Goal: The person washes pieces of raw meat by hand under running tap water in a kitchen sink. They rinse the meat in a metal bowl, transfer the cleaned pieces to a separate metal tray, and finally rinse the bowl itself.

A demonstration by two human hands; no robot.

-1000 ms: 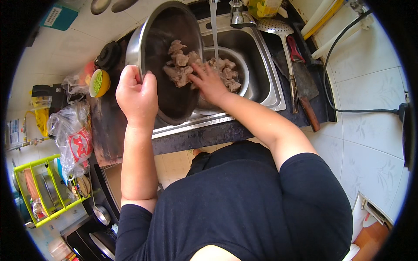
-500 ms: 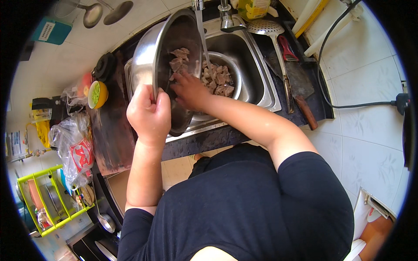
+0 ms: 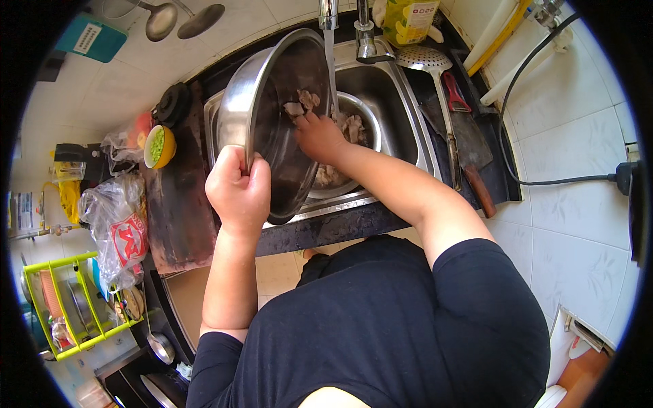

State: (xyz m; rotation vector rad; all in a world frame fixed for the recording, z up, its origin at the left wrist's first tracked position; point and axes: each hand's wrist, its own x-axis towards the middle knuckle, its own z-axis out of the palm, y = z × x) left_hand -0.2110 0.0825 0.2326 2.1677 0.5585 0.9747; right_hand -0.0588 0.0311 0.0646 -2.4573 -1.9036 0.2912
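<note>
A large metal basin (image 3: pixel 235 92) is tipped up on its side over the sink's left part. My left hand (image 3: pixel 237 182) is closed around its near rim, thumb outside. Inside, a few pieces of brownish cooked meat (image 3: pixel 309 100) cling to the wall. My right hand (image 3: pixel 322 139) reaches in, fingers apart and touching the meat, palm partly hidden. Below, a round metal bowl (image 3: pixel 375 129) in the sink (image 3: pixel 401 115) holds more meat chunks (image 3: pixel 354 128), partly covered by my right hand and the basin. Water runs from the faucet (image 3: pixel 328 17) down beside the basin.
Right of the sink lie a skimmer (image 3: pixel 425 60), a red-handled peeler (image 3: pixel 456 95) and a cleaver (image 3: pixel 473 139). A yellow bowl of chopped greens (image 3: pixel 160 146) and a plastic bag (image 3: pixel 115 224) are on the left. A black cable (image 3: pixel 517 160) hangs at the right wall.
Fewer meat pieces show in the basin, and my right hand has moved slightly right with its fingers at them. The view has shifted a little; my left hand keeps its hold on the rim.
</note>
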